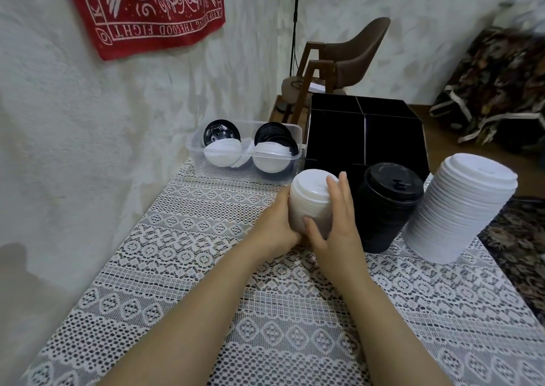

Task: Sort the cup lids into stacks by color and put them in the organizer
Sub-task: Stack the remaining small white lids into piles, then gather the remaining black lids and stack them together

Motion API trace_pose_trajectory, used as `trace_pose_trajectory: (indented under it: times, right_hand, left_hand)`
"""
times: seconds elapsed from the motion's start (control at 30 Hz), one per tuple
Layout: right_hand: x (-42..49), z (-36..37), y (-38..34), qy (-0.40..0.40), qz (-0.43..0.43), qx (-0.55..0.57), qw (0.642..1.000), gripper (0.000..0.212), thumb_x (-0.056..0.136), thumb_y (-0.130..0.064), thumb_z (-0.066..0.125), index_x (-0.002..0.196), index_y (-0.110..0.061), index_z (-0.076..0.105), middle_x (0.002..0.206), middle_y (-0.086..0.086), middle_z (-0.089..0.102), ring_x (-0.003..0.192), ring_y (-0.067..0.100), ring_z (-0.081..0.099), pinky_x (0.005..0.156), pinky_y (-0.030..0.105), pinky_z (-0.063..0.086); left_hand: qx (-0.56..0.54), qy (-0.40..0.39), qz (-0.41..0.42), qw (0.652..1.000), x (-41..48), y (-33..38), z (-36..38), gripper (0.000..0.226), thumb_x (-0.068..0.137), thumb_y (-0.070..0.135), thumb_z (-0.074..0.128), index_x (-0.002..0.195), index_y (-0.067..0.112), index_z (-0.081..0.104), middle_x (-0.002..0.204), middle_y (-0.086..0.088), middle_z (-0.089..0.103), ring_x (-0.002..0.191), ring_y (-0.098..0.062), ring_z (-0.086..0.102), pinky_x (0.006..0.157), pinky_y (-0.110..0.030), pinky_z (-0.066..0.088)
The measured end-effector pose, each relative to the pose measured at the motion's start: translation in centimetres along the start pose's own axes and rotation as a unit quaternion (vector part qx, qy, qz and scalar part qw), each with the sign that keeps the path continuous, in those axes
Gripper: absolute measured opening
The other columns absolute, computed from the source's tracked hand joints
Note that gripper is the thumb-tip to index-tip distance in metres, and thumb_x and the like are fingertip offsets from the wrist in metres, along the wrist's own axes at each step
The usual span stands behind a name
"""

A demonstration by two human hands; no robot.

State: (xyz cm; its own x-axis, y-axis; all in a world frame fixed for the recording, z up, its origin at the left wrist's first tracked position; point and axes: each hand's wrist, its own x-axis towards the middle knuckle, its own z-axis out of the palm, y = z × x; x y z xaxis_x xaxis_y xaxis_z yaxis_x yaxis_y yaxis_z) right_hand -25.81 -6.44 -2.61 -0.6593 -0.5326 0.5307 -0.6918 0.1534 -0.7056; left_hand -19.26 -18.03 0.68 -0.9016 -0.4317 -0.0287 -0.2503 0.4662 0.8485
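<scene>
The left hand (277,228) and right hand (339,229) are wrapping around a short white lid stack (309,205) that is standing on the lace-covered tabletop (265,312). Each grip is curling against its sides, the right thumb pressing its front. Just right of it a black lid stack (386,211) is standing, then a taller white lid stack (460,211). The black organizer (365,132) is sitting behind them, and beside it a clear bin (194,146) is holding loose lids (219,149), black and white.

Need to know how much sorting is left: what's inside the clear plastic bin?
Inside the clear bin lie loose, mixed lids: black lids leaning at the back, white lids in front. What lies beneath them is covered, so no count is possible.
</scene>
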Motion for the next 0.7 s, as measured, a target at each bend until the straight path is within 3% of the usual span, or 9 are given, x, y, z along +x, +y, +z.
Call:
trace_pose_trajectory:
  times: [0.2,0.33,0.4,0.5,0.57,0.7]
  right_hand:
    - [-0.2,0.1,0.1,-0.008,0.004,-0.021,1.0,0.083,0.095,-0.018,0.059,0.147,-0.041,-0.001,0.154,-0.025,-0.016,0.147,0.001,-0.009,0.119,0.022,0.005]
    - [-0.3,0.1,-0.3,0.01,-0.016,-0.06,0.998,0.078,0.096,-0.021,0.058,0.149,-0.034,0.002,0.157,-0.019,-0.013,0.149,0.005,-0.009,0.112,0.006,-0.002]
    - [-0.2,0.2,-0.4,0.018,-0.033,-0.087,0.996,0.075,0.096,-0.025,0.056,0.152,-0.029,0.006,0.159,-0.014,-0.01,0.149,0.008,-0.007,0.111,0.005,-0.002]
    - [-0.4,0.3,-0.7,0.033,-0.062,-0.145,0.987,0.068,0.095,-0.039,0.042,0.153,-0.021,0.012,0.162,-0.008,-0.001,0.15,0.013,-0.002,0.119,0.025,0.009]
    - [-0.4,0.2,-1.1,0.048,-0.088,-0.187,0.977,0.066,0.093,-0.036,0.043,0.151,-0.014,0.02,0.16,0.003,0.01,0.149,0.019,0.008,0.118,0.042,0.02]
    - [-0.6,1.1,-2.8,0.055,-0.175,-0.216,0.959,0.058,0.092,-0.026,0.05,0.145,-0.013,0.03,0.153,0.007,0.026,0.144,0.024,0.025,0.12,0.043,0.015]
  left_hand:
    - [-0.014,-0.016,-0.002,1.0,0.1,-0.4,-0.1,0.094,0.074,0.0,0.069,0.147,0.032,0.02,0.131,0.003,0.053,0.118,-0.017,0.053,0.099,-0.04,0.049]
    - [-0.023,-0.02,0.004,1.0,-0.1,-1.0,-0.2,0.099,0.074,-0.001,0.069,0.149,0.035,0.016,0.137,0.006,0.049,0.123,-0.013,0.05,0.102,-0.035,0.047]
    - [-0.016,-0.02,0.006,1.0,-0.4,-1.3,-0.4,0.102,0.074,0.001,0.072,0.15,0.036,0.013,0.144,0.006,0.044,0.13,-0.013,0.045,0.105,-0.034,0.043]
    - [0.008,-0.014,0.006,1.0,-0.8,-1.8,-1.0,0.108,0.074,0.008,0.079,0.152,0.036,0.011,0.155,0.005,0.03,0.141,-0.014,0.03,0.113,-0.037,0.034]
    - [0.016,-0.005,0.003,1.0,-1.2,-2.2,-1.5,0.104,0.075,0.011,0.08,0.152,0.035,0.013,0.156,0.005,0.026,0.143,-0.015,0.027,0.115,-0.041,0.03]
    - [0.062,0.055,0.03,0.996,-1.8,-3.8,-3.3,0.078,0.086,0.021,0.071,0.148,0.033,0.027,0.153,0.01,0.034,0.137,-0.009,0.035,0.112,-0.039,0.035]
